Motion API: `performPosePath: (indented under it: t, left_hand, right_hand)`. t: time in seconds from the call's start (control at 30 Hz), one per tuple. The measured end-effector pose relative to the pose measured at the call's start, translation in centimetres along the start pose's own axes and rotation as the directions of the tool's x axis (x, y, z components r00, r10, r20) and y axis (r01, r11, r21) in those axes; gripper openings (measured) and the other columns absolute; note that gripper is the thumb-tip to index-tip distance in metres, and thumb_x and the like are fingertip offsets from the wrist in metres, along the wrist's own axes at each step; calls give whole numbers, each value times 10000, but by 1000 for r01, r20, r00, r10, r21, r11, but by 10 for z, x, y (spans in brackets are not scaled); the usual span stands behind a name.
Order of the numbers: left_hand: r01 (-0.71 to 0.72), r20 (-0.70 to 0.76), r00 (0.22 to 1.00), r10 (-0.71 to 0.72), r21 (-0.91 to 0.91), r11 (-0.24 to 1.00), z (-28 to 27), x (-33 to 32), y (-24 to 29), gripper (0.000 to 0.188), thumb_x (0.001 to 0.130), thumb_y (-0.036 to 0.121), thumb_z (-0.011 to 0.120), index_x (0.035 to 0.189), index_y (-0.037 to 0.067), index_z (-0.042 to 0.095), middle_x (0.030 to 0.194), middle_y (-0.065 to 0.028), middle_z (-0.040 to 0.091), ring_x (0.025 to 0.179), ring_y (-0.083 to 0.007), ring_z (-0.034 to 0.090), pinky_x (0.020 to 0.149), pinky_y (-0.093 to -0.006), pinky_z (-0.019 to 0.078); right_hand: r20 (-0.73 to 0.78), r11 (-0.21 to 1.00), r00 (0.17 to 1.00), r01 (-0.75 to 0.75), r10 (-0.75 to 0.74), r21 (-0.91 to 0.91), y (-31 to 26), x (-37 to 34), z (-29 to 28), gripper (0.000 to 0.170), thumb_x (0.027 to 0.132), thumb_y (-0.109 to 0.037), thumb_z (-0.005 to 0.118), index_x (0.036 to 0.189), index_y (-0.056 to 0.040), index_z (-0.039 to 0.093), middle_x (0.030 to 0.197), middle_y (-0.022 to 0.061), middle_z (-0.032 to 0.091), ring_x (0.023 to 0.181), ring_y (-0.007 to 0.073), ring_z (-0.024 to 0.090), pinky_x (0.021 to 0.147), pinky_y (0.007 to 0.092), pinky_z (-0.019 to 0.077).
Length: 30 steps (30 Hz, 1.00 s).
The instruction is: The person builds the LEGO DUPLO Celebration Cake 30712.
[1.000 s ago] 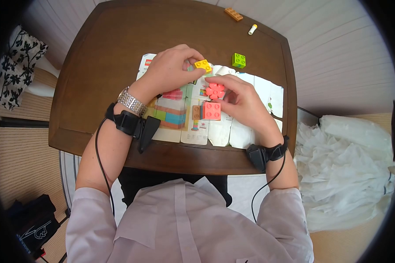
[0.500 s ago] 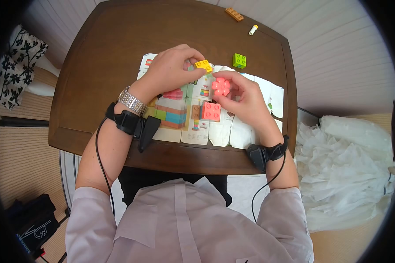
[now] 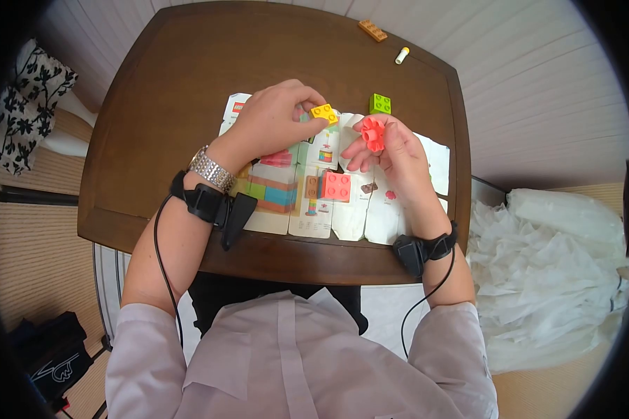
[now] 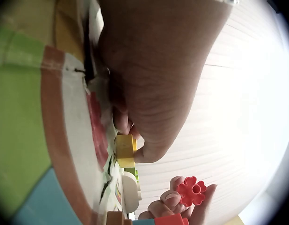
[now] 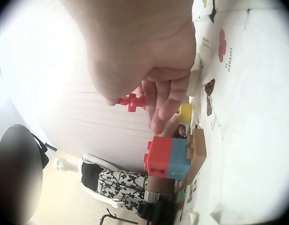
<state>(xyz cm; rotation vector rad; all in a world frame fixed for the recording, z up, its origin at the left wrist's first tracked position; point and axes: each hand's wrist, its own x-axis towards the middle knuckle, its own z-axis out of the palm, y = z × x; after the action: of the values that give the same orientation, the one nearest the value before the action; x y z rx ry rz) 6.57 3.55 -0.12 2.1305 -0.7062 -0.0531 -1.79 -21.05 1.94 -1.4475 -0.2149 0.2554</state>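
My left hand [image 3: 269, 120] pinches a yellow toy brick [image 3: 323, 114] between thumb and fingers, low over the printed sheet. In my right hand [image 3: 398, 148], a coral-red flower piece [image 3: 372, 134] is held between thumb and fingers, tilted so that its round central tube shows. Below the hands stands a stack [image 3: 337, 186]: the right wrist view has a red brick [image 5: 158, 157] on a blue brick [image 5: 178, 159], with a brown plate [image 5: 197, 157] at the bottom. Beyond the yellow brick, the left wrist view shows a white rounded piece [image 4: 130, 192].
A creased paper sheet [image 3: 311, 225] with printed brick pictures lies on the dark wooden table [image 3: 189, 63]. A green brick [image 3: 380, 104] is just behind the right hand. Farther back are a small white-and-yellow piece [image 3: 402, 56] and a tan plate [image 3: 372, 31].
The right hand has moved right and turned, tipping the flower piece from face-up so its other side shows. The left hand keeps the yellow brick in nearly the same place.
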Motion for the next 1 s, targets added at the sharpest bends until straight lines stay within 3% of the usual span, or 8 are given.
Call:
performPosePath:
  t: [0.2, 0.3, 0.4, 0.63, 0.7, 0.73, 0.8, 1.0]
  left_hand:
    - [-14, -11, 1000, 14, -5, 1000, 1, 0, -1, 360, 880, 391, 752, 1087, 97, 765, 1026, -65, 722, 905, -226, 695, 856, -377, 547]
    - [-22, -13, 1000, 21, -12, 1000, 0, 0, 0, 357, 880, 387, 751, 1087, 97, 765, 1028, -66, 723, 914, -229, 697, 856, -379, 548]
    - [-20, -12, 1000, 20, 2, 1000, 0, 0, 0, 353, 877, 380, 755, 1086, 95, 766, 1030, -67, 724, 924, -230, 699, 859, -376, 550]
    - [-85, -64, 994, 84, -7, 996, 4, 0, -5, 311, 886, 301, 787, 1106, 82, 768, 992, -40, 699, 760, -140, 609, 749, -300, 530]
    - [-85, -68, 994, 84, -12, 996, 4, -1, -5, 313, 886, 302, 789, 1108, 82, 768, 991, -40, 700, 757, -139, 609, 747, -300, 530]
    - [-85, -69, 994, 85, -11, 996, 5, -1, -5, 314, 886, 304, 789, 1106, 81, 767, 988, -40, 699, 754, -139, 608, 744, -301, 529]
    - [-86, -69, 994, 85, -11, 996, 5, 0, -6, 315, 887, 306, 789, 1105, 79, 766, 986, -41, 699, 751, -140, 607, 741, -302, 528]
    - [-24, -24, 999, 24, -4, 1000, 1, 0, -1, 351, 869, 372, 762, 1081, 93, 766, 1018, -70, 734, 928, -238, 703, 857, -380, 554]
  right_hand:
    - [-50, 996, 999, -19, 14, -91, -7, -4, 7, 342, 1093, -308, 605, 1267, -17, 646, 1018, 109, 777, 817, 164, 730, 735, 288, 566]
    - [-52, 959, 995, 64, -81, -275, -13, -9, 18, 338, 947, -178, 770, 1239, -22, 704, 1001, 91, 786, 826, 159, 729, 725, 284, 553]
    - [247, 643, 910, 411, -333, -647, -21, -9, 24, 387, 734, -118, 867, 1112, -65, 804, 1015, 94, 796, 810, 180, 723, 617, 277, 513]
    - [282, 680, 936, 348, -211, -646, -28, -16, 28, 399, 737, -142, 866, 1125, -79, 804, 964, 69, 801, 728, 179, 692, 557, 282, 473]
    - [234, 712, 972, 173, -13, -680, -36, -17, 30, 442, 690, -53, 848, 1127, -18, 791, 1092, 118, 805, 905, 224, 771, 798, 304, 588]
    - [233, 712, 972, 173, -13, -680, -34, -17, 29, 442, 690, -53, 848, 1127, -18, 791, 1092, 118, 805, 905, 224, 771, 798, 304, 588]
    - [272, 691, 955, 275, -117, -669, -27, -15, 27, 401, 751, -157, 868, 1142, -96, 804, 958, 74, 800, 717, 165, 687, 549, 272, 462]
    - [320, 737, 935, 322, -150, -594, -25, -13, 24, 434, 783, -185, 915, 1186, -83, 792, 977, 97, 800, 804, 208, 725, 709, 306, 539]
